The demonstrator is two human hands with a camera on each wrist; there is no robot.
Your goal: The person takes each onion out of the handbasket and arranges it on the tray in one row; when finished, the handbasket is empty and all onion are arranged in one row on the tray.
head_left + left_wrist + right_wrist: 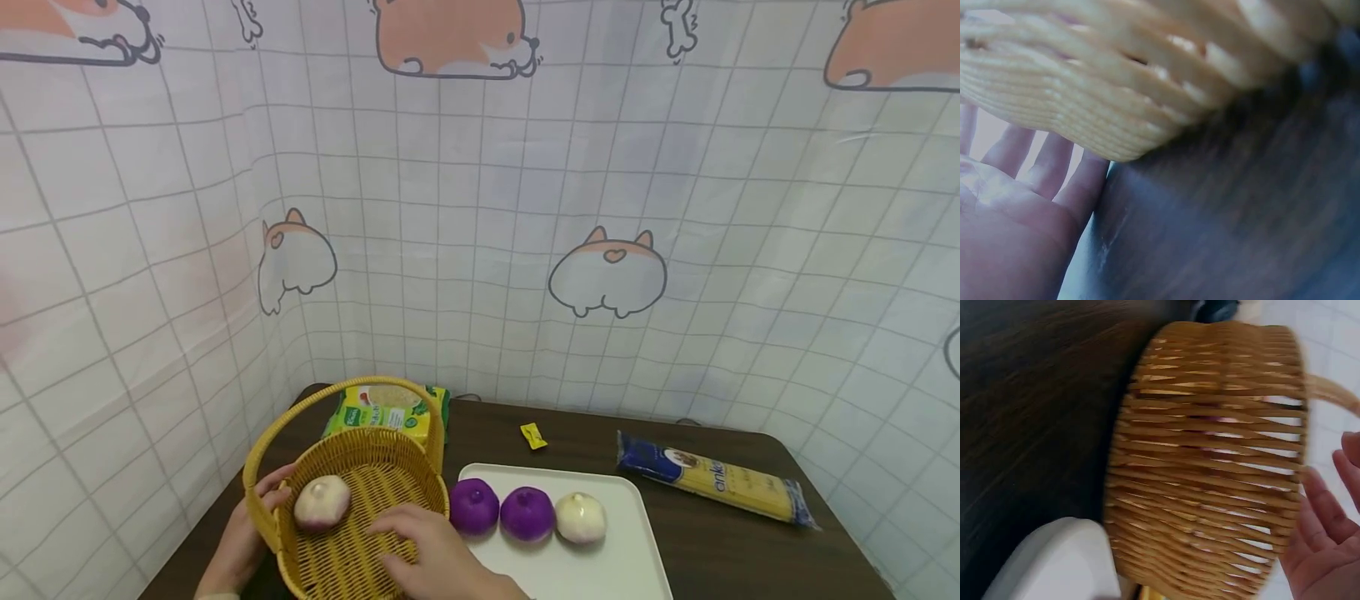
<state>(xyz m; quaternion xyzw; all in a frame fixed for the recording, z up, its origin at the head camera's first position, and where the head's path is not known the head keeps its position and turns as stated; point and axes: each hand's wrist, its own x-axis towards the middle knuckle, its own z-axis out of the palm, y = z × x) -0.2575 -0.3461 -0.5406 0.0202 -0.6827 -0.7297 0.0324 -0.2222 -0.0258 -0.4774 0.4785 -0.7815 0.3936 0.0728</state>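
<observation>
A yellow wicker basket (360, 508) with a tall hoop handle stands at the left of the table. Inside it, against the left wall, lies a white, purple-tinged garlic-like bulb (322, 502). My left hand (243, 529) is at the basket's outer left side, its extended fingers (1047, 165) touching the woven wall in the left wrist view. Over the basket's right part hovers my right hand (438, 554), fingers spread and nothing held. On the white tray (637, 542) at the right sit two purple bulbs (474, 507) (528, 513) and a whitish bulb (581, 517) in a row.
Behind the basket lies a green-yellow food packet (386, 408). A small yellow wrapped piece (534, 436) rests beyond the tray. At the right is a blue-yellow pasta pack (712, 479). A grid-patterned curtain (465, 250) borders the dark table (585, 446).
</observation>
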